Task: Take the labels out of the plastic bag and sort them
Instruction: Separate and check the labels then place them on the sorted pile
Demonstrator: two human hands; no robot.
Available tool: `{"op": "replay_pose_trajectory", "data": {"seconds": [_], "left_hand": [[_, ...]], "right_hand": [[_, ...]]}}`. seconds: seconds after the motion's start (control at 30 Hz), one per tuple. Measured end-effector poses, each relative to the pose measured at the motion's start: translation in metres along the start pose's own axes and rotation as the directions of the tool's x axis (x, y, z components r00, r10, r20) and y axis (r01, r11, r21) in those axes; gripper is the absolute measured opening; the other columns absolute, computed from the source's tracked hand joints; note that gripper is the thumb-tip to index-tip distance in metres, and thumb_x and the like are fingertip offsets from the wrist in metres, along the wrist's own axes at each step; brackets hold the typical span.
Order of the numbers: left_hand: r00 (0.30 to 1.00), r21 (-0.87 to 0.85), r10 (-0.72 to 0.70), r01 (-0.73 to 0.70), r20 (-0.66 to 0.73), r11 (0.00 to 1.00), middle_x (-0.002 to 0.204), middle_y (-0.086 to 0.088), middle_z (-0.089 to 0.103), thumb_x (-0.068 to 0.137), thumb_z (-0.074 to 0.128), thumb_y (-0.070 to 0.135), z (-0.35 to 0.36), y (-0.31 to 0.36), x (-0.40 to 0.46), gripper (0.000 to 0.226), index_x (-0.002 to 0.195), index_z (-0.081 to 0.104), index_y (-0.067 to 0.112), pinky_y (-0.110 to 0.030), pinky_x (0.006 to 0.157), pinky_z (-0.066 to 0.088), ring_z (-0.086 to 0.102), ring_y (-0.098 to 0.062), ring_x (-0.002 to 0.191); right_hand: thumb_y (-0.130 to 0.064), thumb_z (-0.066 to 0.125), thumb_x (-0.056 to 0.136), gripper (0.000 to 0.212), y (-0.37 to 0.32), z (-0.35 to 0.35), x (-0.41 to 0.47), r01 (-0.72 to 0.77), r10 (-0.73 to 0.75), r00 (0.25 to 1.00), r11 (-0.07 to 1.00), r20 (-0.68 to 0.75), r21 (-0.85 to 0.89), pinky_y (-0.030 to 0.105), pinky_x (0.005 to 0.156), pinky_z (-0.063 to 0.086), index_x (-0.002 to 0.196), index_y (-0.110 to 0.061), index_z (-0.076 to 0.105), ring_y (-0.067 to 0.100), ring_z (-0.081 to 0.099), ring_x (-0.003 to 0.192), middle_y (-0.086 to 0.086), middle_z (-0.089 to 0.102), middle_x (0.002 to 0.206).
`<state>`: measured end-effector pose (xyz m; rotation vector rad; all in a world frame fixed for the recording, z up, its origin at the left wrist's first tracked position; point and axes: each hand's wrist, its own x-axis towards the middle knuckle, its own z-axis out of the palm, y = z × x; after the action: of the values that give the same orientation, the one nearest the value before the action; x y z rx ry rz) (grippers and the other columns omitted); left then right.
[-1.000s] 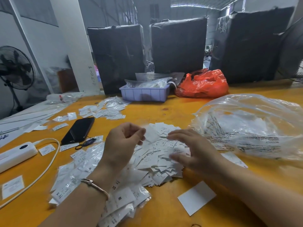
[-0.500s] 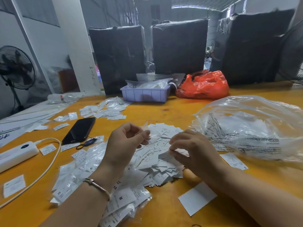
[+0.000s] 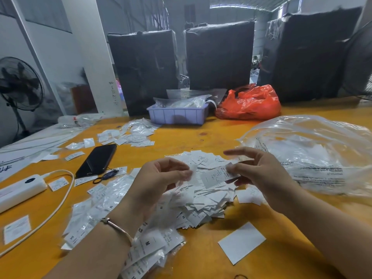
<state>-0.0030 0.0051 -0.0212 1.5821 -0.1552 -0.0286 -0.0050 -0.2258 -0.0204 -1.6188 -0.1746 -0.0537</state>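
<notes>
A small white printed paper label (image 3: 216,176) hangs in the air just above the loose heap of white labels (image 3: 203,198), between the two hands. Its long axis runs roughly left to right and tilts a little, the right end higher. The right hand (image 3: 259,176) pinches that right end between thumb and fingers, with the forefinger stretched out above. The left hand (image 3: 159,180) is curled with its fingertips at the label's left edge; blur makes it hard to tell whether it grips the label or only touches it. So the label spans the gap, and the right hand has the surer hold.

The heap lies on the yellow wooden surface (image 3: 211,135), directly under the hands. The large clear crumpled plastic bag (image 3: 314,154) lies to the right, nearest the right hand, with more labels visible inside. Bagged labels marked M and XS (image 3: 149,244) lie under the left wrist, the likely side for sorted pieces.
</notes>
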Motion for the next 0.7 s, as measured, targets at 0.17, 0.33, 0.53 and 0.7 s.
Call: {"op": "replay_pose_trajectory", "data": {"seconds": [0.17,0.33,0.53,0.7], "left_hand": [[0.997,0.066,0.076,-0.076,-0.001,0.995,0.088,-0.014,0.077,0.075,0.076,0.014,0.0017,0.0007,-0.0020,0.021,0.090,0.064,0.006,-0.026,0.071,0.056,0.070,-0.017,0.075],[0.995,0.128,0.095,-0.089,-0.043,0.988,0.087,-0.005,0.078,0.081,0.074,0.013,0.0024,0.0036,-0.0038,0.020,0.098,0.064,0.013,-0.028,0.068,0.040,0.066,0.000,0.070],[0.998,0.077,0.052,-0.053,0.020,0.996,0.090,-0.007,0.077,0.069,0.078,0.007,0.0023,0.0027,-0.0040,0.033,0.100,0.069,0.012,-0.022,0.067,0.054,0.070,-0.013,0.076],[0.997,0.032,0.067,-0.068,0.035,0.997,0.080,-0.008,0.075,0.064,0.081,0.013,0.0042,0.0024,-0.0050,0.018,0.082,0.077,0.014,-0.022,0.065,0.056,0.069,-0.016,0.072]], "right_hand": [[0.000,0.066,0.083,0.036,-0.0007,0.0007,-0.0023,0.100,-0.099,0.995,0.993,0.014,-0.061,0.022,0.061,0.056,0.107,-0.026,0.071,0.008,0.066,0.066,0.003,0.075,0.078],[0.001,0.076,0.075,0.042,-0.0016,0.0023,-0.0032,0.085,-0.082,0.996,0.993,0.041,-0.081,0.022,0.065,0.056,0.108,-0.022,0.065,0.011,0.070,0.076,0.003,0.075,0.083],[0.003,0.071,0.077,0.014,0.0013,0.0016,-0.0018,0.117,-0.121,0.992,0.986,-0.033,-0.116,0.021,0.063,0.052,0.084,-0.009,0.069,0.014,0.064,0.070,0.006,0.073,0.076],[-0.001,0.059,0.088,0.021,0.0011,0.0022,0.0001,0.087,-0.098,0.991,0.990,-0.092,-0.114,0.029,0.070,0.050,0.086,-0.018,0.070,0.017,0.063,0.077,0.005,0.074,0.083]]}}
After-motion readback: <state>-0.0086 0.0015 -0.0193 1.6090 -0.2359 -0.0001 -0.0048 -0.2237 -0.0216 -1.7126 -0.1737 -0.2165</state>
